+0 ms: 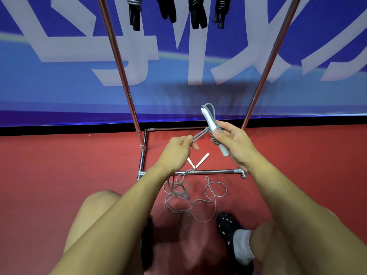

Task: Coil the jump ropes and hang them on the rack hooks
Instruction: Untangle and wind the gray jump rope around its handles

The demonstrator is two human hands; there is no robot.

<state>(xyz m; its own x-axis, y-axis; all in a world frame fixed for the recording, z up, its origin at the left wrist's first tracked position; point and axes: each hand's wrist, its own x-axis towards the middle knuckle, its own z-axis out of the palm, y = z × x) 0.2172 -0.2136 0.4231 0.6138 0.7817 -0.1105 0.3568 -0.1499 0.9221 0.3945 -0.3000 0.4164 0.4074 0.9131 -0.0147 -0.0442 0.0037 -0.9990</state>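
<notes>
A: Two handles [213, 133] sit together in the right hand [234, 144], its grip curled round them with grey cord [200, 133] wound about their middle.

B: And the left hand [177, 148]?

A: Pinching the doubled cord just left of the handles, held above the floor [59, 165] in front of the rack [206, 172].

B: How will it handle?

A: Light and limp, I'd judge; the cord slips loose unless kept taut, so hold the stiff handles and guide the strand close in.

B: Anything else?

A: A second rope [190, 203] lies tangled on the floor nearer, its handles [198, 161] beyond the rack's base bar. Four dark ropes [166, 10] hang far above.
</notes>
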